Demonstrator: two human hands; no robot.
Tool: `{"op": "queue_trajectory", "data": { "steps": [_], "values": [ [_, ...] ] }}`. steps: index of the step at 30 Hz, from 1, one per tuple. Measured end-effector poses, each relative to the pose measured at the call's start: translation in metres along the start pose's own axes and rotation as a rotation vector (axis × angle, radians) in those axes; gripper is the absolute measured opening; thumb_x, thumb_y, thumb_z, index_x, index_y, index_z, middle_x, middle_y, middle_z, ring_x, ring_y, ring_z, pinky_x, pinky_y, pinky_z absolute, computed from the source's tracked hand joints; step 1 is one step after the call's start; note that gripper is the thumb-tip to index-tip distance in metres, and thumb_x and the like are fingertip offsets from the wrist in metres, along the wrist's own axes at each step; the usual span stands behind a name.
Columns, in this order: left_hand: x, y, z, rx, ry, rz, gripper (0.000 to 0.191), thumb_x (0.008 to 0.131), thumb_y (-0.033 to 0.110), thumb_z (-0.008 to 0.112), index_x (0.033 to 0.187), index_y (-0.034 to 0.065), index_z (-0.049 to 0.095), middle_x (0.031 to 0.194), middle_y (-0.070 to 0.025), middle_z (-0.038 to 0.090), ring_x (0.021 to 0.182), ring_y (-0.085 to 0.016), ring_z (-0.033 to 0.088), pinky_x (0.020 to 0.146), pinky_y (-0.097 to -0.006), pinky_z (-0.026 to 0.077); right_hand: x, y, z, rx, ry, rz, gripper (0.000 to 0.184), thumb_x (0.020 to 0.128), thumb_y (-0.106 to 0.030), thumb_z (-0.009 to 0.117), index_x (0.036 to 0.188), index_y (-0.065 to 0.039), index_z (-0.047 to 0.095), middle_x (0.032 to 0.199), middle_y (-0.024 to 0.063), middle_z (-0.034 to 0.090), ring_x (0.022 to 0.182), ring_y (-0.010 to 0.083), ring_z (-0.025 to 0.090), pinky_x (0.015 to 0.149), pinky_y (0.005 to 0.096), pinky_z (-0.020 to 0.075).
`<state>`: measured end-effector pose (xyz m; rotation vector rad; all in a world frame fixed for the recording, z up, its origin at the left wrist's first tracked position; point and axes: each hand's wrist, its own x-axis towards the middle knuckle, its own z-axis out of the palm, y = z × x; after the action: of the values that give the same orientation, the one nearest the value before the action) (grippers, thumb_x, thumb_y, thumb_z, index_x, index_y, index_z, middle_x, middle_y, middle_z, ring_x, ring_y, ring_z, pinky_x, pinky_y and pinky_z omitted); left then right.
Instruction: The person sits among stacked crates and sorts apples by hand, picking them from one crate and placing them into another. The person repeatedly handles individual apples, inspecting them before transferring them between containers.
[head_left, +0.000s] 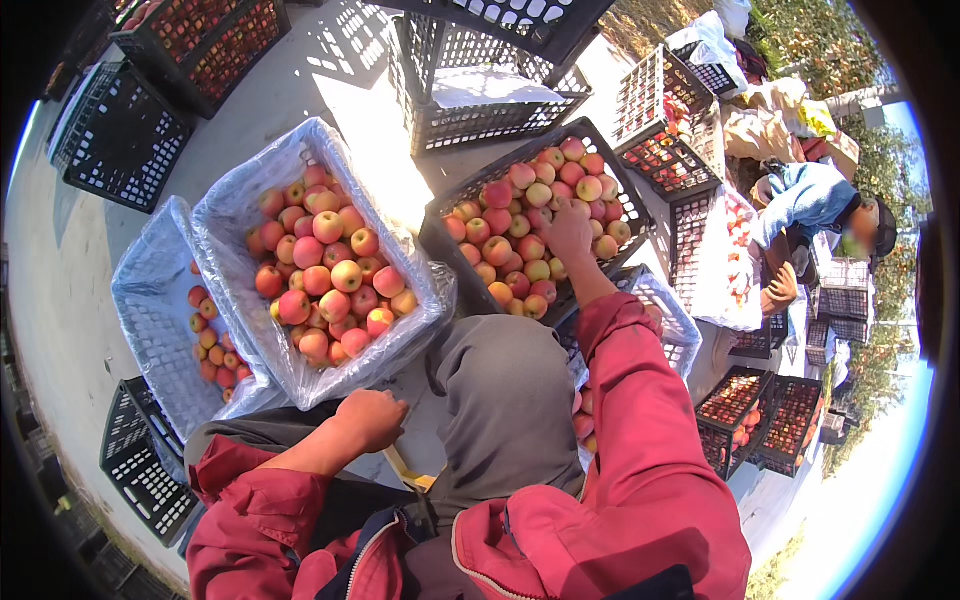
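Observation:
My right hand (568, 229) reaches into a black plastic crate (450, 279) heaped with red-yellow apples (497, 251). Its fingertips touch apples near the middle of the heap, and whether they grip one is hidden. My left hand (373, 418) is curled, back upward, over my lap by the near corner of a crate lined with clear plastic film (300, 382). Its palm and most of its fingers are out of sight. Apples (330, 270) fill much of that lined crate. Below the left hand, a yellow object (412, 476) shows between my legs.
Another lined crate (154, 330) with fewer apples stands at left. A lined crate (679, 330) sits partly under my right arm. Stacked black crates (487, 124) stand ahead. To the right, a person in a blue top (802, 199) bends beside a white-lined crate (705, 262).

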<state>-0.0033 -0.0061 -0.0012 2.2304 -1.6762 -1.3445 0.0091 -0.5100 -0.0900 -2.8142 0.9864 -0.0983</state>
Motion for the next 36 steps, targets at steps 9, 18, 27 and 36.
{"op": "queue_trajectory", "data": {
  "steps": [9, 18, 27, 36],
  "values": [
    [-0.004, -0.017, 0.011, -0.026, -0.040, -0.031, 0.038, 0.096, 0.037, 0.080, 0.116, 0.0058, 0.075, 0.106, -0.0188, 0.077, 0.097, -0.042, 0.078, 0.082, -0.0545, 0.063, 0.038, -0.042, 0.023, -0.102, -0.031, 0.052, 0.055, 0.094, -0.030, 0.085, 0.134, -0.003, 0.059, 0.134, 0.0200, 0.063, 0.118, 0.0392, 0.074, 0.090, 0.0503, 0.0666],
    [-0.007, -0.015, 0.000, -0.033, 0.043, 0.001, 0.026, 0.095, 0.026, 0.072, 0.108, 0.0050, 0.078, 0.104, -0.0201, 0.080, 0.096, -0.040, 0.081, 0.081, -0.0519, 0.065, 0.020, -0.036, 0.019, 0.233, 0.009, -0.093, 0.080, 0.083, -0.031, 0.092, 0.146, 0.001, 0.056, 0.134, 0.0210, 0.068, 0.119, 0.0379, 0.073, 0.099, 0.0476, 0.0627],
    [-0.017, -0.004, -0.031, -0.107, 0.225, -0.092, 0.039, 0.095, 0.035, 0.081, 0.122, 0.0058, 0.075, 0.117, -0.0185, 0.076, 0.107, -0.040, 0.076, 0.090, -0.0521, 0.063, -0.065, -0.133, -0.139, 1.205, -0.414, -0.284, 0.065, 0.089, -0.010, 0.088, 0.145, 0.005, 0.059, 0.134, 0.0135, 0.069, 0.124, 0.0192, 0.070, 0.105, 0.0352, 0.0621],
    [-0.076, 0.002, -0.109, -0.486, 1.159, -0.046, 0.059, 0.099, 0.030, 0.083, 0.150, 0.0098, 0.063, 0.130, -0.0172, 0.071, 0.117, -0.039, 0.073, 0.099, -0.0491, 0.060, -0.124, -0.242, -0.220, 1.729, -1.150, 0.061, 0.056, 0.113, -0.047, 0.050, 0.143, -0.001, 0.062, 0.129, 0.0191, 0.075, 0.113, 0.0351, 0.078, 0.108, 0.0532, 0.0611]
  ]
}}
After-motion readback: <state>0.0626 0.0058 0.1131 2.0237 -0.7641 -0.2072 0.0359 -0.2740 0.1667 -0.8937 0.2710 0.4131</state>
